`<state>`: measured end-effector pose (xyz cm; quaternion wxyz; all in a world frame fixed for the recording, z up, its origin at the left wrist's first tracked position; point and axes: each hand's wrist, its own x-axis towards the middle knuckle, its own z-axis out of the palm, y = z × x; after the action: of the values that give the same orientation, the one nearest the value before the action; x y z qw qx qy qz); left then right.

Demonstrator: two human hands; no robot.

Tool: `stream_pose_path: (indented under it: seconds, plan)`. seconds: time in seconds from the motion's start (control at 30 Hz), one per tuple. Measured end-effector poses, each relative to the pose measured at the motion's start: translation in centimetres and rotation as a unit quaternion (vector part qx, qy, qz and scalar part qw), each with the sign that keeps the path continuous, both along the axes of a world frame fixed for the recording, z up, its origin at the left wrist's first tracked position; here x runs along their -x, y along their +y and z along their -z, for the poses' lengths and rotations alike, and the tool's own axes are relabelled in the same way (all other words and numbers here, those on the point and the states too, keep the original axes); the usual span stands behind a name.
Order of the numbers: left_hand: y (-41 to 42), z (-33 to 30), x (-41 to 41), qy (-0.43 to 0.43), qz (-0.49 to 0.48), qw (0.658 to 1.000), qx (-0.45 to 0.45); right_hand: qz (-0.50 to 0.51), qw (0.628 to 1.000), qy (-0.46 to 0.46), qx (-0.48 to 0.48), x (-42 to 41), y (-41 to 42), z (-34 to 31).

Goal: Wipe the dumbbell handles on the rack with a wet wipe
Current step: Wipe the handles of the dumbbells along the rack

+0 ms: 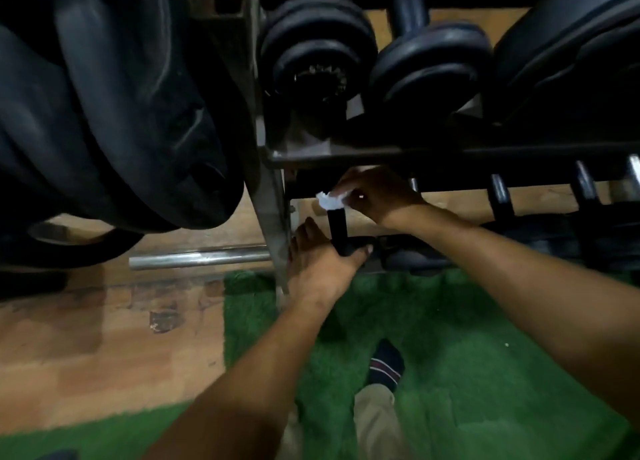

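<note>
Your right hand (375, 196) pinches the white wet wipe (330, 200) against the top end of a black dumbbell handle (336, 225) on the lowest tier of the rack (450, 156). Your left hand (322, 258) holds the handle's bottom end, thumb curled round it. The shelf's front rail sits just above your right knuckles at 12 o'clock, and the rack's upright post (273, 224) stands just beside your left hand at 9 o'clock. More handles (500, 192) line up toward 3 o'clock, close under the rail. Toward 6 o'clock, green turf (467, 355) lies open round your socked foot (386, 364); wooden floor (104, 348) spreads at 8 o'clock, with a steel bar (197, 257) on it.
</note>
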<state>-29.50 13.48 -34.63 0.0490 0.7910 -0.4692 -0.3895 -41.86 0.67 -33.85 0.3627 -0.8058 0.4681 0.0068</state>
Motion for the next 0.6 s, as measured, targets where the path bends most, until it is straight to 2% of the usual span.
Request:
stream_pose_path:
  seconds: [0.1, 0.17, 0.23, 0.37, 0.47, 0.53, 0.6]
  plan:
    - [0.4, 1.7, 1.9, 0.008, -0.108, 0.993, 0.047, -0.082, 0.996, -0.017, -0.018, -0.3, 0.4, 2.5]
    - [0.7, 2.2, 2.6, 0.016, -0.145, 0.986, 0.086, -0.134, 0.989, -0.008, -0.056, -0.2, 1.0, 3.3]
    - [0.7, 2.6, 2.7, 0.017, -0.153, 0.984, 0.092, -0.175, 0.982, 0.015, -0.073, 0.0, 0.7, 3.6]
    - [0.5, 2.9, 2.8, 0.015, -0.16, 0.982, 0.097, -0.195, 0.975, 0.036, -0.102, 0.3, -0.6, 3.3]
    - [0.4, 2.9, 2.7, 0.012, -0.157, 0.982, 0.107, -0.203, 0.979, 0.027, -0.023, -0.3, -0.8, 3.5]
    - [0.4, 2.9, 2.6, 0.009, -0.149, 0.983, 0.107, -0.168, 0.984, 0.019, 0.047, -0.4, -1.0, 3.6]
    - [0.3, 2.8, 2.6, 0.008, -0.144, 0.984, 0.101, -0.135, 0.988, 0.008, 0.078, -0.4, -0.9, 3.4]
